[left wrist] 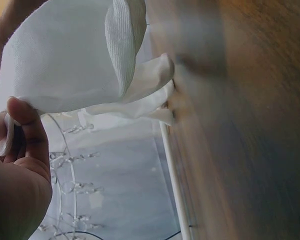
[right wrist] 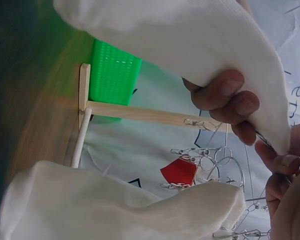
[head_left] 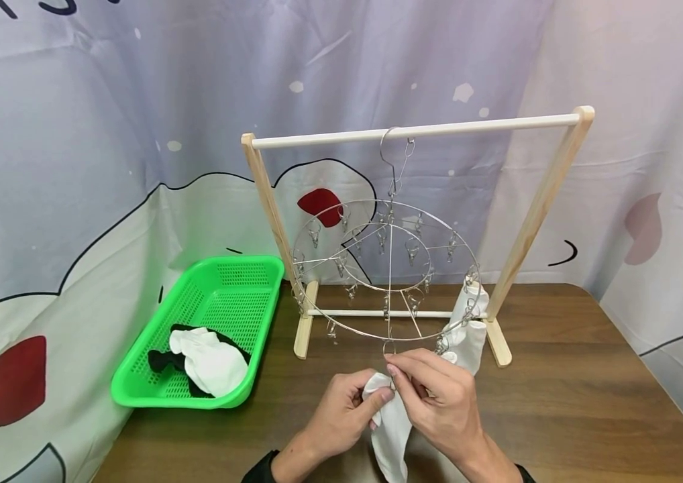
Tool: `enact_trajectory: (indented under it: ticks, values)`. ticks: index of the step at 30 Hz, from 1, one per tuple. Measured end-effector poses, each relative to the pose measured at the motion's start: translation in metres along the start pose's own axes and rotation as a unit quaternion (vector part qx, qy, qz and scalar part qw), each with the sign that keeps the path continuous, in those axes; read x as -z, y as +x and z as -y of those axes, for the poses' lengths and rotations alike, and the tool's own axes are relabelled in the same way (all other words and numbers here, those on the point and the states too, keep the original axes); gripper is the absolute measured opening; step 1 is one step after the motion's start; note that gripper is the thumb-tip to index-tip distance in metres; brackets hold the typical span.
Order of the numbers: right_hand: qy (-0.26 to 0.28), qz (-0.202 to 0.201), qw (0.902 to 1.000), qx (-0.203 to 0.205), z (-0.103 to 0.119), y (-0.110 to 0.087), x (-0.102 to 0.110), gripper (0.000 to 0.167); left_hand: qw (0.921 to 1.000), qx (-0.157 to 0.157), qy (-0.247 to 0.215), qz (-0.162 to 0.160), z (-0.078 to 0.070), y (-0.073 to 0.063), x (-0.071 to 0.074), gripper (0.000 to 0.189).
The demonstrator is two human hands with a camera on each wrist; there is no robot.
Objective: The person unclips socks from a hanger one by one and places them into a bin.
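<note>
A white sock [head_left: 391, 436] hangs from both hands below the front of a round wire hanger [head_left: 391, 268]. My left hand [head_left: 344, 410] grips the sock's upper end between thumb and fingers. In the left wrist view the sock [left wrist: 65, 60] spreads wide above that hand [left wrist: 27, 170]. My right hand [head_left: 441, 396] pinches a small metal clip at the hanger's front, right at the sock's top edge; its fingers mostly hide the clip. Other white socks [head_left: 469, 345] hang from clips on the hanger's right side, one large in the right wrist view [right wrist: 105, 205].
The hanger hooks over the white bar [head_left: 480, 126] of a wooden stand [head_left: 537, 208]. Several bare clips dangle from its rings. To the left, a green basket [head_left: 275, 288] holds a white sock [head_left: 211, 365] and black cloth [head_left: 163, 361]. A printed curtain [head_left: 208, 87] hangs behind the brown table [head_left: 589, 376].
</note>
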State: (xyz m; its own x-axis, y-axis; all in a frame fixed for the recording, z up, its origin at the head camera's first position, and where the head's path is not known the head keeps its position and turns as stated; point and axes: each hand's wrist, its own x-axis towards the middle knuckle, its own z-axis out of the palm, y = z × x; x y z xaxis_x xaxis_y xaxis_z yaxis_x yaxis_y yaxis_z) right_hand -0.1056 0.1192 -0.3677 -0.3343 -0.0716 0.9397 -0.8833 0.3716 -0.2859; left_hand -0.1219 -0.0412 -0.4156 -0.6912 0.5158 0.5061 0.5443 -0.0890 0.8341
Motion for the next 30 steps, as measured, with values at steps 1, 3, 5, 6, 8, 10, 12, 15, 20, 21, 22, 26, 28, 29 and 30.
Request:
enact_trajectory:
  ticks: [1,3,5,6,8,10,12,15,20,21,22,26,28,29,30]
  values:
    - [-0.003,-0.003,1.0,0.002,0.0,0.0,0.001,0.019,1.0,0.005,0.002,0.001,0.001,-0.001,0.0,0.008]
    - [-0.004,-0.006,1.0,0.005,-0.001,0.0,0.002,0.021,0.9999,0.014,0.007,0.003,0.003,-0.003,-0.001,0.008]
    - [-0.005,-0.008,0.9999,0.006,-0.001,-0.001,0.003,0.024,0.9995,0.025,0.018,0.001,0.007,-0.005,0.001,0.008]
    - [-0.006,-0.009,0.9999,0.006,-0.002,-0.001,0.003,0.025,0.9992,0.033,0.024,0.0,0.008,-0.007,0.002,0.008]
    - [-0.005,-0.009,0.9999,0.006,-0.003,-0.003,0.004,0.025,0.9981,0.046,0.039,-0.004,0.009,-0.011,0.009,0.008]
    - [-0.005,-0.011,0.9999,0.009,-0.004,-0.005,0.004,0.024,0.9953,0.08,0.052,-0.016,0.007,-0.015,0.02,0.009]
    - [0.0,-0.011,0.9999,0.012,-0.006,-0.006,0.005,0.024,0.9899,0.12,0.064,-0.039,0.004,-0.018,0.035,0.01]
    - [0.008,-0.009,0.9998,0.017,-0.008,-0.008,0.005,0.024,0.9746,0.182,0.083,-0.101,0.004,-0.021,0.066,0.011]
    - [0.012,0.001,0.9997,0.023,-0.009,-0.009,0.006,0.024,0.9334,0.254,0.116,-0.226,0.005,-0.02,0.13,0.019]
    - [0.012,0.003,0.9997,0.024,-0.009,-0.009,0.006,0.024,0.9218,0.269,0.132,-0.246,0.003,-0.02,0.144,0.023]
    - [0.012,0.004,0.9996,0.024,-0.009,-0.009,0.006,0.024,0.91,0.285,0.147,-0.263,0.001,-0.02,0.158,0.027]
    - [0.01,0.008,0.9997,0.023,-0.009,-0.009,0.007,0.025,0.8664,0.345,0.207,-0.296,0.002,-0.028,0.211,0.047]
    - [0.009,0.009,0.9997,0.021,-0.008,-0.008,0.007,0.025,0.8512,0.377,0.225,-0.287,0.003,-0.034,0.232,0.054]
    - [0.008,0.01,0.9997,0.02,-0.007,-0.008,0.008,0.025,0.8464,0.388,0.231,-0.282,0.004,-0.037,0.241,0.057]
    - [0.007,0.01,0.9997,0.019,-0.006,-0.007,0.008,0.026,0.8427,0.395,0.238,-0.278,0.005,-0.04,0.249,0.058]
